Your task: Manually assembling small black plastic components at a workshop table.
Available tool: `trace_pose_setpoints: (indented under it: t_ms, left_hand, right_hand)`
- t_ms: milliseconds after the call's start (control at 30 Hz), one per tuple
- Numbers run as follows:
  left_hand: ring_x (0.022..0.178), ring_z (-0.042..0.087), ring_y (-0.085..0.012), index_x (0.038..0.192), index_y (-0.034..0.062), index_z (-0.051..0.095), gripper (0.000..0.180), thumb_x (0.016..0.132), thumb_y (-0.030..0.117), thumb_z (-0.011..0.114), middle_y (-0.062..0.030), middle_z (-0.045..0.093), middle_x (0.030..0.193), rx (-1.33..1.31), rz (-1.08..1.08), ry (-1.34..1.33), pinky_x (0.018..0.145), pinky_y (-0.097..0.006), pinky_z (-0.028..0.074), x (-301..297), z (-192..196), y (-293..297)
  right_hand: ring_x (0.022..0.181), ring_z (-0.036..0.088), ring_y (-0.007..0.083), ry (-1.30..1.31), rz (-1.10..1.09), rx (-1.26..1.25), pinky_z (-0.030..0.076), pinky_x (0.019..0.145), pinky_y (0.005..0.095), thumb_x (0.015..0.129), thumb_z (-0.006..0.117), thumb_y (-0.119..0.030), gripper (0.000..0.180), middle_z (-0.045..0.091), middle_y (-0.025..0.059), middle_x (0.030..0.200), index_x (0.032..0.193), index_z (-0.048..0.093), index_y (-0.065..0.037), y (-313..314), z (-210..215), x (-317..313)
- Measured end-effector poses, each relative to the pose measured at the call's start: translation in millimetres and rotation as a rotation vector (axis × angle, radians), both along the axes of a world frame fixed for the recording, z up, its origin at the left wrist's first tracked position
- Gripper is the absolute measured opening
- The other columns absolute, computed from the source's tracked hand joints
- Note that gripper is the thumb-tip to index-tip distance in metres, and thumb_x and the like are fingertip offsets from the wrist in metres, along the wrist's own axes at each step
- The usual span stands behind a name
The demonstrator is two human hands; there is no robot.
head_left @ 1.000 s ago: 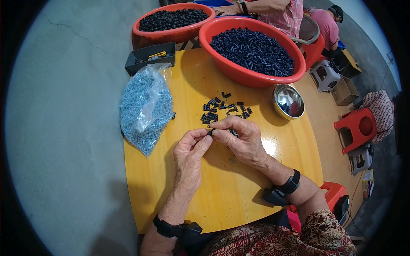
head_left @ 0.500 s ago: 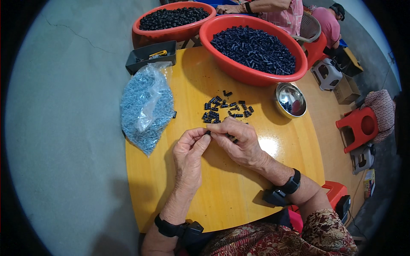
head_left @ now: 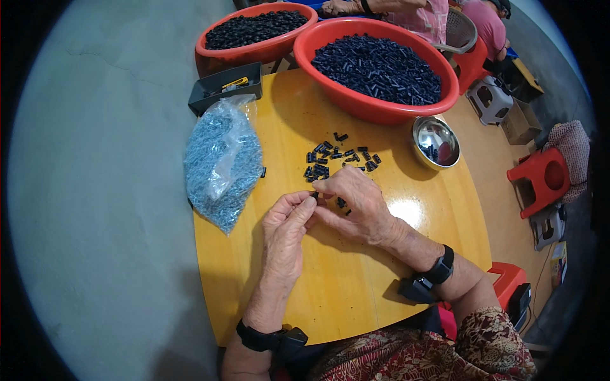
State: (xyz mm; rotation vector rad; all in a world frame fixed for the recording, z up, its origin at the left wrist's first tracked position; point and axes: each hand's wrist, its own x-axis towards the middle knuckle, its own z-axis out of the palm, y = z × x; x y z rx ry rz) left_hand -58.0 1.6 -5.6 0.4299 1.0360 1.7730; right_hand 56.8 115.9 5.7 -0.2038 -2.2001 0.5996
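Note:
In front of me, over the yellow table [head_left: 381, 286], my left hand [head_left: 284, 232] pinches a small black plastic part [head_left: 315, 195] between thumb and forefinger. My right hand [head_left: 356, 206] meets it from the other side, its fingertips closed about the same part, partly hiding it. Just beyond my hands lies a loose group of small black tubular parts [head_left: 321, 170]; a few more show beneath my right hand. Left of them rests a clear plastic bag [head_left: 219, 165] packed with small bluish-silver pieces.
A red basin [head_left: 448, 101] heaped with black tubes stands at the back; another red basin [head_left: 254, 47] holds rounder black pieces. A metal bowl [head_left: 445, 159] with several parts sits right. A dark tray [head_left: 210, 95] holds a yellow cutter [head_left: 236, 83]. Other people work beyond.
My right hand's fingers have shifted, with thumb and forefinger spread wider around the small part. More loose parts show beneath that hand. The whole view has shifted slightly.

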Motion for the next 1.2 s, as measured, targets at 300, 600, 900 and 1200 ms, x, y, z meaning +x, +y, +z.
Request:
trace_pose_setpoints:
  t_ms: [300,600,900,1200]
  left_hand:
    - [0.092,0.063,-0.0118,0.108,0.0014,0.063,0.017,0.096,0.013,0.06,-0.0075,0.068,0.101,-0.027,-0.042,0.015,0.084,-0.028,0.051,-2.9,3.2,-1.1]
    - [0.094,0.062,-0.0134,0.106,0.0008,0.062,0.016,0.095,0.013,0.06,-0.0082,0.066,0.1,-0.033,-0.029,-0.029,0.087,-0.029,0.05,-2.1,5.7,-1.0]
    - [0.095,0.062,-0.0133,0.106,0.0015,0.062,0.016,0.095,0.012,0.06,-0.0081,0.066,0.101,-0.03,-0.019,-0.006,0.088,-0.029,0.049,0.9,5.9,0.4]
    - [0.094,0.063,-0.0136,0.106,0.0007,0.062,0.023,0.099,0.021,0.056,-0.0073,0.066,0.101,-0.054,-0.025,-0.023,0.087,-0.029,0.05,-0.5,7.6,0.7]
  right_hand:
    - [0.078,0.057,0.0268,0.031,0.013,-0.022,0.047,0.07,0.0363,0.072,0.074,-0.008,0.029,0.058,0.0096,0.082,0.097,0.061,-0.003,0.3,3.0,-1.4]
    - [0.081,0.057,0.0276,-0.01,0.02,-0.142,0.046,0.073,0.0374,0.073,0.074,-0.011,0.031,0.058,0.0096,0.085,0.1,0.061,-0.004,5.2,-2.5,-0.4]
    - [0.08,0.057,0.028,-0.022,0.046,0.007,0.047,0.072,0.0385,0.073,0.076,-0.019,0.033,0.059,0.0101,0.086,0.099,0.061,-0.004,12.2,-4.1,0.0]
    - [0.075,0.058,0.0282,0.015,0.005,0.008,0.048,0.069,0.0378,0.071,0.078,-0.02,0.033,0.059,0.0104,0.081,0.095,0.062,-0.002,10.1,-0.8,0.0]
